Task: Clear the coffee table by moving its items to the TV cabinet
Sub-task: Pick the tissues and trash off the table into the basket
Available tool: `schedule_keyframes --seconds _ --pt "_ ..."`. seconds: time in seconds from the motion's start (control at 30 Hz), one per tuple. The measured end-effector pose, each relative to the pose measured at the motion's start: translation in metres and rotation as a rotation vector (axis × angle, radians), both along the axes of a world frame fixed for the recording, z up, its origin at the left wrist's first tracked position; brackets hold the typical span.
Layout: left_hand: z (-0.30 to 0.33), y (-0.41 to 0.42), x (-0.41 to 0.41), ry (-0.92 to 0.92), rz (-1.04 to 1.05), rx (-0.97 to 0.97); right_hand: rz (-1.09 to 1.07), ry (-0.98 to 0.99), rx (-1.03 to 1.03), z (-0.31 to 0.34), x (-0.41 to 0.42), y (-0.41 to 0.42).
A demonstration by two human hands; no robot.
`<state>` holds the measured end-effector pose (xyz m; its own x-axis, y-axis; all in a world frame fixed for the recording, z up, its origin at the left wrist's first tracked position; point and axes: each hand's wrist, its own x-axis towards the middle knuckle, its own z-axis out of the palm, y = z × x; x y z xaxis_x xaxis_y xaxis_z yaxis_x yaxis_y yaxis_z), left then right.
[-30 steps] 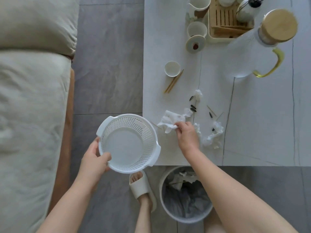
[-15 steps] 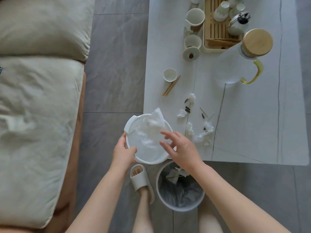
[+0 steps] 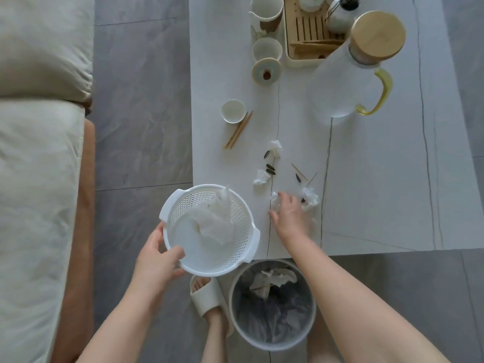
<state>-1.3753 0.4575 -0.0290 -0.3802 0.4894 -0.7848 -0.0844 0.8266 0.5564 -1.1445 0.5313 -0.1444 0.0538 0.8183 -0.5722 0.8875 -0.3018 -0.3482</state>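
One crumpled tissue lay inside the white basket, which the left hand gripped by its rim beside the coffee table. Half a second earlier over the basket, the right hand had moved onto the table, fingers spread loose, touching another tissue scrap.

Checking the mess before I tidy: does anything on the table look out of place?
Yes: crumpled tissues, dark seed shells and toothpicks litter the coffee table near the right hand.
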Motion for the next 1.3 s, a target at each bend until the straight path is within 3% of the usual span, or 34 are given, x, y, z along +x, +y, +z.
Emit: schedule_keyframes --seconds 0.13,0.23,0.37,0.5,0.63,0.83,1.1,1.3 --pt "0.002 0.006 0.006 -0.012 -0.015 -0.006 0.044 0.000 0.092 0.007 0.002 -0.004" --pt "0.009 0.011 0.019 -0.039 -0.025 -0.014 -0.040 0.001 0.162 0.021 0.019 -0.015" --pt "0.013 0.012 0.034 -0.047 -0.037 -0.032 -0.221 -0.042 0.070 0.022 0.044 -0.023" --pt "0.009 0.010 0.041 -0.063 -0.037 -0.041 -0.215 -0.038 -0.069 0.009 0.048 -0.027" --pt "0.007 0.008 0.046 -0.062 -0.045 -0.055 -0.100 0.064 -0.031 0.011 0.053 -0.028" --pt "0.016 0.015 0.056 -0.072 -0.046 -0.051 -0.260 0.184 0.055 0.023 0.064 -0.005" --pt "0.010 0.024 0.057 -0.057 -0.032 -0.037 -0.364 0.144 -0.050 0.003 0.072 0.016" --pt "0.014 0.026 0.058 -0.087 0.001 -0.082 -0.449 0.445 0.131 0.059 0.050 0.025"
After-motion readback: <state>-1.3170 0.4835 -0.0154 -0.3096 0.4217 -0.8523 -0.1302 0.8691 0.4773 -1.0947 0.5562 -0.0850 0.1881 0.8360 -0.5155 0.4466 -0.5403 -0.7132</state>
